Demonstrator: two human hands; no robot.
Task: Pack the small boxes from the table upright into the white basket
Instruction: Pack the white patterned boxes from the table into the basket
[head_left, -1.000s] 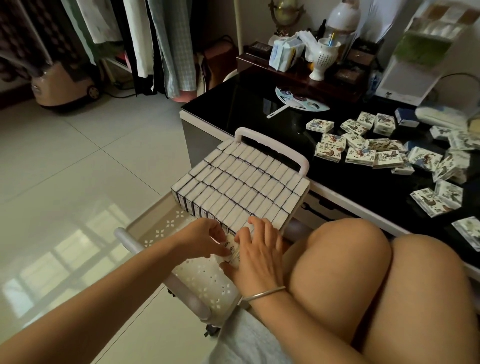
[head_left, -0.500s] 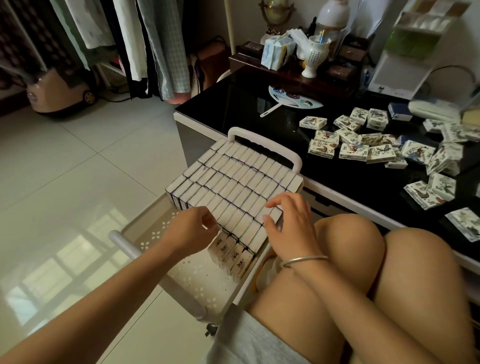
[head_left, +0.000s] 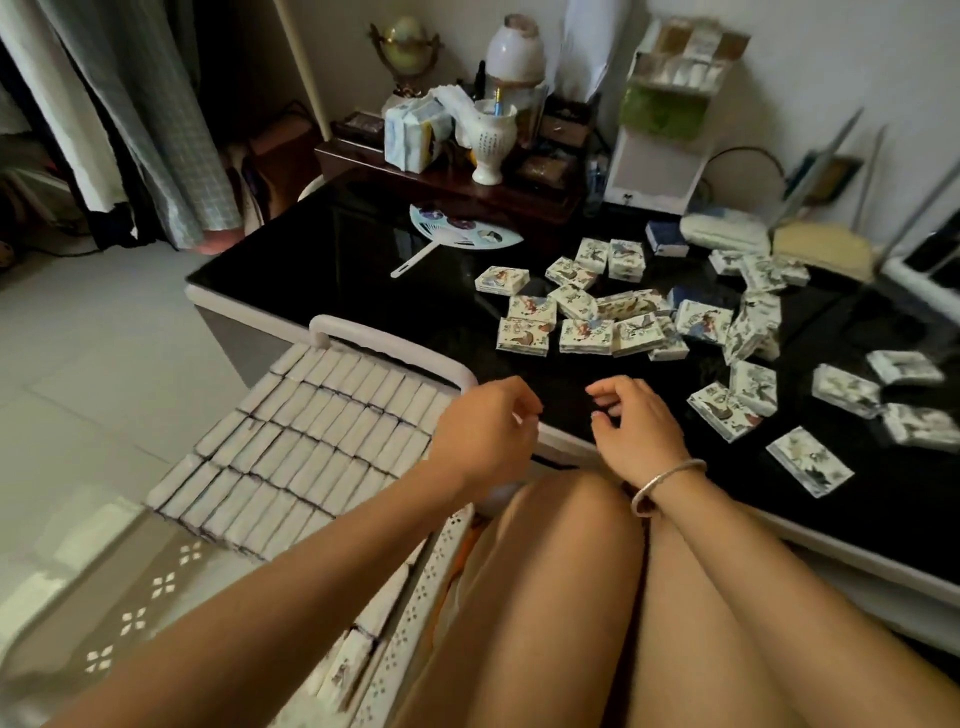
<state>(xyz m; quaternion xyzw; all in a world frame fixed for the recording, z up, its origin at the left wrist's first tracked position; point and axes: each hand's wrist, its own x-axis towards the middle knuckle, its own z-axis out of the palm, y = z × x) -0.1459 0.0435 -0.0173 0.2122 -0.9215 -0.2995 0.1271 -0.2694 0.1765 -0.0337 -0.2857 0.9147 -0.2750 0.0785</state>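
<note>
My left hand (head_left: 485, 423) and right hand (head_left: 636, 418) hang empty, fingers loosely curled, over the desk (head_left: 337, 270) edge — small boxes (head_left: 582, 322) lie scattered there, many upright in the white basket (head_left: 387, 340).

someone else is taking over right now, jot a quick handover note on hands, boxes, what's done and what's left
Left hand: empty, fingers loosely curled, over the basket's far right corner.
Right hand: empty, at the table edge.
White basket: beside the table, several rows of small boxes packed upright; near end unfilled.
Loose boxes: many lying flat, scattered across the table's right half.
Left: pick up the loose boxes and stand them in the free end.
</note>
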